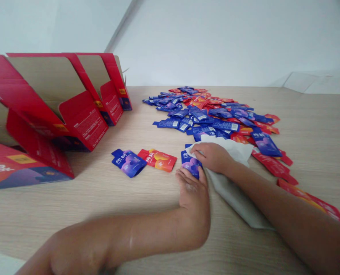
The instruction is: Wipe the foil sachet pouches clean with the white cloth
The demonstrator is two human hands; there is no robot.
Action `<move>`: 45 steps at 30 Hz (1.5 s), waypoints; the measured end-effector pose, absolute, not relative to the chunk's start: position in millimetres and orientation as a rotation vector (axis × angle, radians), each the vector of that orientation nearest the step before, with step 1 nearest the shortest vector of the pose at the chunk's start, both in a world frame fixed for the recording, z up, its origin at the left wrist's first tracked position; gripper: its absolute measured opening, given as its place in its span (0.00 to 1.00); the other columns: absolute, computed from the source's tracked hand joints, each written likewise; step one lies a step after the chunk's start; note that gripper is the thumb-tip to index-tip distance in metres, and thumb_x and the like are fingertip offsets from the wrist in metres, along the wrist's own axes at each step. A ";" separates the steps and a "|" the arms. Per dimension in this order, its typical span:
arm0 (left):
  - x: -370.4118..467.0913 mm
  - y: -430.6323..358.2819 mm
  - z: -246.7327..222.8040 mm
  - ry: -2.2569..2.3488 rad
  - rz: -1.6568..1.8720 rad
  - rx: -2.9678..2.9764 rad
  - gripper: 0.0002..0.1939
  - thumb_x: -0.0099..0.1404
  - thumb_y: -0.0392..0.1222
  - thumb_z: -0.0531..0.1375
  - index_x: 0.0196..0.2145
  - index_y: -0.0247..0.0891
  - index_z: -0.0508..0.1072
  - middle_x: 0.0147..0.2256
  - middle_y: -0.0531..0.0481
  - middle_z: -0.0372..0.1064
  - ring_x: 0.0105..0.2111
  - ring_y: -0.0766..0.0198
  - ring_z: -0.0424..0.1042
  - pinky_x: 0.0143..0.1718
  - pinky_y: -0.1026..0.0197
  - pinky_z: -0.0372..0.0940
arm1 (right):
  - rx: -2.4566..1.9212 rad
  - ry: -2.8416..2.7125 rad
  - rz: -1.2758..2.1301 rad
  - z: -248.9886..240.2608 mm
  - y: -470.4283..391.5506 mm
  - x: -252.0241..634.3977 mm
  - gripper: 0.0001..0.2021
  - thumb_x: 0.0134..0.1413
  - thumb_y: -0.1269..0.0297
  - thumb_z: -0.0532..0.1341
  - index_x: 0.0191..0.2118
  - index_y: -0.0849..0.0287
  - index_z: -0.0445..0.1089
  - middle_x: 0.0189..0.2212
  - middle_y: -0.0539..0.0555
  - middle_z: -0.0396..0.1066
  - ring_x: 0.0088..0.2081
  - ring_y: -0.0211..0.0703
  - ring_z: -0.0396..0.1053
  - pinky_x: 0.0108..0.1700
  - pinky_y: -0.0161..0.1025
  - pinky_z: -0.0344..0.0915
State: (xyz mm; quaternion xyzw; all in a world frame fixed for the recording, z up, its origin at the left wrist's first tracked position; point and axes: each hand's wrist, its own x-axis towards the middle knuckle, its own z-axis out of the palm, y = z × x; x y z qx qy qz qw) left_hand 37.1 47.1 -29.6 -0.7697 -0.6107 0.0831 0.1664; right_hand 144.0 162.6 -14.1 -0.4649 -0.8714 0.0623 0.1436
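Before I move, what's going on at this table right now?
One person is working with both hands. The left hand holds a blue packet down on the table, and the right hand holds a white cloth at its top end. To the left lie another blue packet and a red packet, touching or nearly so. Beyond the hands spreads a mixed pile of blue and red packets. Red boxes stand open at far left.

Right hand (212,157) pressing white cloth (235,152) onto blue sachet (190,165).
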 end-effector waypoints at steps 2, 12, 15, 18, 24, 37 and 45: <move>37.0 47.0 -28.0 -1.758 0.231 -2.201 0.28 0.65 0.27 0.51 0.63 0.34 0.60 0.51 0.25 0.71 0.50 0.46 0.74 0.48 0.42 0.70 | -1.358 -2.489 0.153 -14.3 161.3 144.5 0.14 0.62 0.65 0.51 0.41 0.56 0.75 0.42 0.54 0.77 0.43 0.45 0.72 0.45 0.39 0.62; 36.4 46.9 -35.8 -1.705 0.234 -2.182 0.24 0.66 0.27 0.50 0.59 0.28 0.66 0.51 0.24 0.71 0.51 0.46 0.73 0.51 0.41 0.68 | -1.067 -2.621 0.252 -8.0 149.0 134.3 0.13 0.61 0.66 0.52 0.40 0.58 0.75 0.38 0.55 0.75 0.41 0.44 0.71 0.44 0.38 0.62; 36.4 46.8 -34.0 -1.701 0.242 -2.168 0.26 0.66 0.28 0.51 0.61 0.29 0.62 0.51 0.23 0.71 0.51 0.45 0.73 0.50 0.42 0.69 | -1.171 -2.589 0.290 -8.5 152.6 134.5 0.13 0.60 0.67 0.52 0.39 0.58 0.75 0.39 0.55 0.76 0.41 0.44 0.71 0.44 0.38 0.62; 36.6 46.2 -30.8 -1.719 0.240 -2.178 0.27 0.66 0.28 0.51 0.63 0.33 0.60 0.51 0.26 0.71 0.51 0.46 0.73 0.50 0.42 0.69 | -1.271 -2.549 0.256 -10.7 157.9 138.3 0.14 0.60 0.66 0.52 0.40 0.57 0.75 0.41 0.54 0.76 0.43 0.45 0.72 0.46 0.39 0.61; 37.2 46.1 -27.6 -1.712 0.298 -2.177 0.29 0.66 0.27 0.50 0.64 0.32 0.57 0.51 0.22 0.69 0.51 0.45 0.73 0.49 0.43 0.70 | -1.412 -2.454 0.135 -15.7 163.2 146.6 0.14 0.61 0.65 0.51 0.41 0.57 0.75 0.42 0.56 0.76 0.44 0.46 0.72 0.45 0.39 0.62; 35.0 46.8 -25.0 -1.714 0.301 -2.215 0.27 0.66 0.27 0.50 0.62 0.31 0.60 0.52 0.24 0.70 0.50 0.46 0.73 0.50 0.42 0.70 | -1.171 -2.585 0.296 -10.8 154.8 136.5 0.13 0.60 0.66 0.52 0.40 0.57 0.75 0.41 0.54 0.77 0.43 0.45 0.72 0.46 0.39 0.62; 35.9 45.3 -25.6 -1.782 0.186 -2.239 0.28 0.64 0.25 0.52 0.62 0.34 0.61 0.51 0.25 0.71 0.50 0.47 0.74 0.50 0.41 0.69 | -1.411 -2.490 0.203 -14.9 164.4 146.0 0.14 0.60 0.66 0.52 0.42 0.56 0.75 0.42 0.54 0.77 0.44 0.45 0.72 0.47 0.39 0.62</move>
